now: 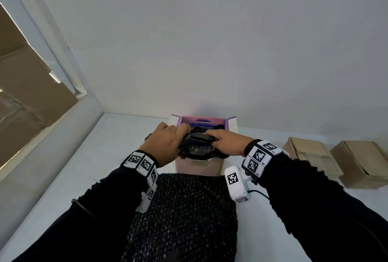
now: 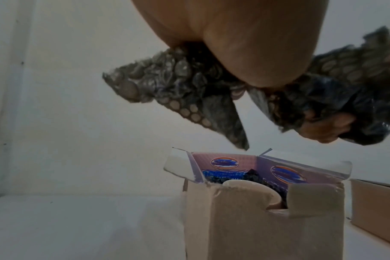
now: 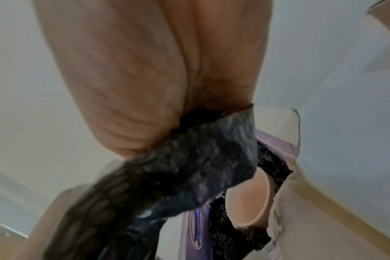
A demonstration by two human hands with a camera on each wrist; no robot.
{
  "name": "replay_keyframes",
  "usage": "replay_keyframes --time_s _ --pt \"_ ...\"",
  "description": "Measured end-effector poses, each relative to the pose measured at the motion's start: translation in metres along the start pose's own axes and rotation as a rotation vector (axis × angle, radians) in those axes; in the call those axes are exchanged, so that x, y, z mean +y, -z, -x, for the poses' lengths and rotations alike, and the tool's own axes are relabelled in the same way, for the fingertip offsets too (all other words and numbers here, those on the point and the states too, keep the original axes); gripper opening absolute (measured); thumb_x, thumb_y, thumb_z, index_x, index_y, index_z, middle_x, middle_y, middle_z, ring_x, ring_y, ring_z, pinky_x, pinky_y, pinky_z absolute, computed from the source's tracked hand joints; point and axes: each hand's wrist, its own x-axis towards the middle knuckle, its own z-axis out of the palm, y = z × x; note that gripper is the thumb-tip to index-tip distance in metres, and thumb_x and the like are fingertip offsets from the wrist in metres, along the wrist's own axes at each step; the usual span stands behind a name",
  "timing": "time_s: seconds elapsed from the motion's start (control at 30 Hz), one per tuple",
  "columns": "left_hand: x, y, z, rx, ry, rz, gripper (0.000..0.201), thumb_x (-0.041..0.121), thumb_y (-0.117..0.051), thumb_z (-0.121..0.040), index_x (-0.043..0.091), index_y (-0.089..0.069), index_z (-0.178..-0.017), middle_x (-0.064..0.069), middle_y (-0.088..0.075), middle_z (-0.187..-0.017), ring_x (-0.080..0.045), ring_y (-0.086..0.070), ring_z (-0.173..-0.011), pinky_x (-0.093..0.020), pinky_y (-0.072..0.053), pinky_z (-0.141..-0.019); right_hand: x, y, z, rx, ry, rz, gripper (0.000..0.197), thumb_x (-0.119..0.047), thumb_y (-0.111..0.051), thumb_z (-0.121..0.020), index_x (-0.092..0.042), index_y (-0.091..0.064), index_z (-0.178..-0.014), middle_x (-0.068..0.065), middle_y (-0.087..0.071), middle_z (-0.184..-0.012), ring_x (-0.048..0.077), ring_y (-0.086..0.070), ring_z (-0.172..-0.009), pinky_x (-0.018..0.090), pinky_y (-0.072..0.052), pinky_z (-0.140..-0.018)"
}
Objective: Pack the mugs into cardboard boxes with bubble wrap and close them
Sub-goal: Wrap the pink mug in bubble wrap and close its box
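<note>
**Wad of wrap held straight above the open box**

Head view: both hands meeting over the open-topped cardboard box with the lilac printed lining (image 1: 230, 125). Left hand (image 1: 165, 144) and right hand (image 1: 227, 142) each curled tight round one end of a crumpled wad of dark bubble wrap (image 1: 197, 146), long axis running left to right between them, directly over the box mouth. Neither hand clearly the nearer; both just above the box's front rim. A flat sheet of dark bubble wrap (image 1: 184, 215) spread on the white tabletop (image 1: 84, 167) just in front of the box. Two flattened brown cardboard boxes (image 1: 310, 156) well apart to the right of the box. Wall close behind the box, open tabletop to its left.

Left wrist view: wad (image 2: 178, 88) clamped under the palm, a loose corner trailing down towards the box mouth, not touching it. Below, the box (image 2: 256, 219) upright, flaps standing open, and the pale ceramic mug (image 2: 252, 191) lying on its side inside, bedded on dark wrap. Clear air between wad and mug, so probably a straight push down to fill the space on top.

Right wrist view: blurred; fingers hidden behind the palm, wad (image 3: 178, 167) gripped and trailing down. Mug's (image 3: 245, 205) open mouth showing against the box's near wall, dark wrap around it. Likely snag: the upright flaps catching the trailing ends.
</note>
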Motion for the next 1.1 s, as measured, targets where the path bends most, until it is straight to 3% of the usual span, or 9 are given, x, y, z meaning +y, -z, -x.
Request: replay_keyframes --time_s 0.13,0.23,0.33,0.43,0.53,0.67,0.8,0.93,1.1 --pt "-0.003 -0.003 0.002 0.022 0.053 -0.052 0.053 0.063 -0.036 -0.085 0.018 -0.049 -0.111 0.003 -0.063 -0.091 -0.019 -0.057 -0.079 -0.037 -0.041 -0.075 -0.002 0.009 -0.006 -0.019 -0.035 -0.216 0.01 -0.026 -0.065 -0.09 -0.022 -0.062 -0.098 -0.004 -0.066 -0.093 0.011 -0.062 -0.084 0.017 -0.046 -0.067" --pt "-0.004 -0.008 -0.001 0.003 0.102 0.077 0.048 0.052 -0.025 -0.092 0.014 -0.052 -0.105 -0.001 -0.06 -0.095 -0.023 -0.052 -0.084 -0.038 -0.04 -0.074 0.003 0.018 -0.017 -0.046 0.026 0.082 0.025 -0.035 -0.083 -0.072 -0.025 -0.068 -0.09 -0.007 -0.072 -0.09 0.011 -0.066 -0.084 0.024 -0.051 -0.075" --pt "-0.003 -0.016 -0.002 0.001 0.216 0.265 0.032 0.038 -0.032 -0.091 0.011 -0.046 -0.101 -0.007 -0.055 -0.096 -0.026 -0.051 -0.078 -0.041 -0.044 -0.069 0.008 0.024 -0.033 0.074 0.065 0.406 0.016 -0.022 -0.067 -0.083 -0.014 -0.062 -0.096 0.005 -0.068 -0.095 0.025 -0.062 -0.09 0.031 -0.047 -0.073" --pt "0.0 -0.026 0.0 0.024 0.336 0.352 0.021 0.027 -0.047 -0.093 0.016 -0.039 -0.109 -0.008 -0.053 -0.107 -0.035 -0.056 -0.069 -0.041 -0.046 -0.059 0.01 0.033 -0.048 0.052 0.046 0.336 0.006 -0.013 -0.055 -0.09 -0.014 -0.051 -0.094 0.005 -0.059 -0.093 0.025 -0.056 -0.088 0.029 -0.036 -0.066" --pt "0.002 -0.036 -0.001 0.167 0.429 0.376 0.022 0.02 -0.056 -0.09 0.02 -0.04 -0.105 -0.006 -0.049 -0.105 -0.034 -0.055 -0.066 -0.039 -0.047 -0.057 0.015 0.042 -0.066 0.018 -0.05 0.21 0.021 -0.018 -0.062 -0.088 -0.014 -0.044 -0.099 0.0 -0.052 -0.084 0.024 -0.051 -0.083 0.027 -0.034 -0.059" --pt "0.006 -0.051 -0.004 0.31 0.514 0.359 0.018 0.012 -0.065 -0.083 0.01 -0.056 -0.099 -0.005 -0.049 -0.104 -0.027 -0.056 -0.071 -0.034 -0.048 -0.059 0.009 0.046 -0.084 0.058 -0.135 -0.398 0.033 -0.03 -0.059 -0.077 -0.014 -0.039 -0.099 0.001 -0.043 -0.086 0.016 -0.042 -0.079 0.028 -0.033 -0.065" --pt "0.013 -0.07 -0.003 0.181 0.497 0.32 0.039 0.016 -0.058 -0.075 0.007 -0.063 -0.113 -0.011 -0.055 -0.117 -0.029 -0.061 -0.09 -0.037 -0.055 -0.073 0.01 0.035 -0.107 0.281 -0.08 -0.216 0.029 -0.004 -0.048 -0.083 -0.016 -0.03 -0.102 0.003 -0.04 -0.079 0.019 -0.04 -0.065 0.029 -0.032 -0.055" --pt "0.017 -0.081 -0.003 -0.062 0.459 0.245 0.045 0.007 -0.057 -0.082 0.007 -0.055 -0.127 -0.014 -0.06 -0.118 -0.035 -0.062 -0.094 -0.042 -0.054 -0.073 0.02 -0.002 -0.123 0.351 0.073 0.163 0.031 -0.002 -0.064 -0.074 -0.019 -0.042 -0.088 0.007 -0.042 -0.097 0.029 -0.05 -0.077 0.035 -0.041 -0.067" --pt "0.022 -0.082 -0.006 -0.085 0.522 0.211 0.024 0.024 -0.05 -0.087 0.007 -0.059 -0.1 -0.01 -0.046 -0.12 -0.03 -0.059 -0.069 -0.041 -0.051 -0.063 0.028 -0.033 -0.134 0.368 0.159 0.098 0.017 -0.009 -0.069 -0.08 -0.013 -0.056 -0.091 0.005 -0.036 -0.11 0.022 -0.054 -0.079 0.024 -0.043 -0.077"
